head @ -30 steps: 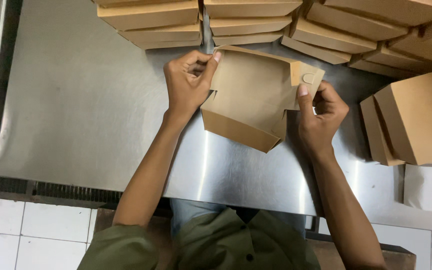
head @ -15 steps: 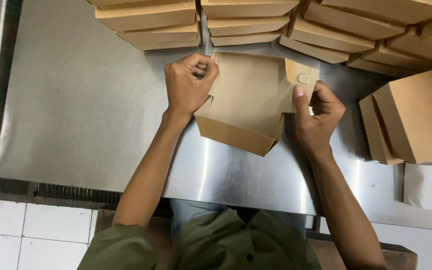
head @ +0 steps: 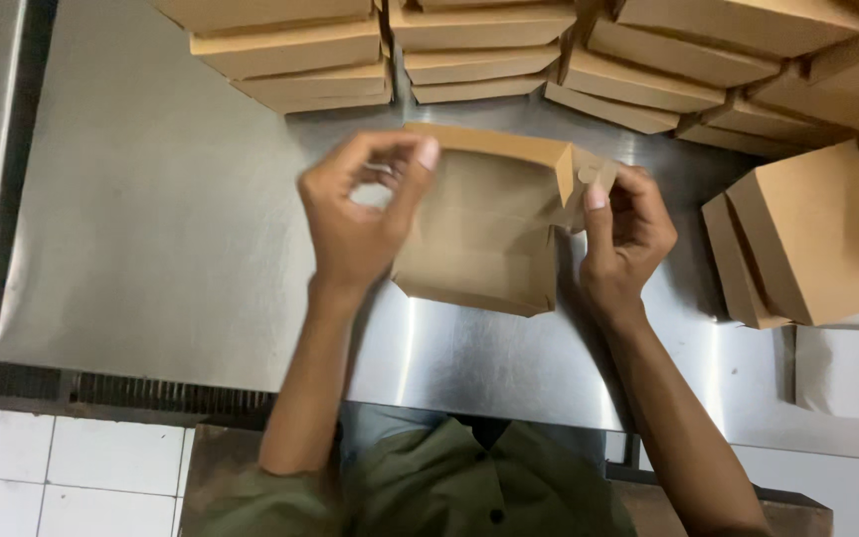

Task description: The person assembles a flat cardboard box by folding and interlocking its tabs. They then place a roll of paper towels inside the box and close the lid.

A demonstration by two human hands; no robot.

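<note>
The left hand (head: 355, 224) has its thumb and forefinger pinched together on the upper left corner of a brown cardboard box, half folded into shape (head: 479, 234), the other fingers curled loosely behind. The right hand (head: 626, 239) clamps thumb against fingers on a small brown side flap with a round notch (head: 589, 179) at the box's upper right corner. The box is held between both hands just above the brushed steel worktop (head: 151, 219), its open side turned toward the camera; nothing lies inside it, only bare cardboard walls and a creased floor. Its far wall stands up as a lighter strip, the near wall slopes down to a pointed lower edge, and the steel reflects it faintly below. Along the far edge of the worktop lie rows of flat-closed brown cardboard boxes, stacked and overlapping (head: 489, 50); whether they hold anything cannot be told. To the right, two more closed brown boxes lean tilted against each other (head: 817, 239), well apart from the hands. White floor tiles (head: 82, 467) show below the worktop's near edge.
</note>
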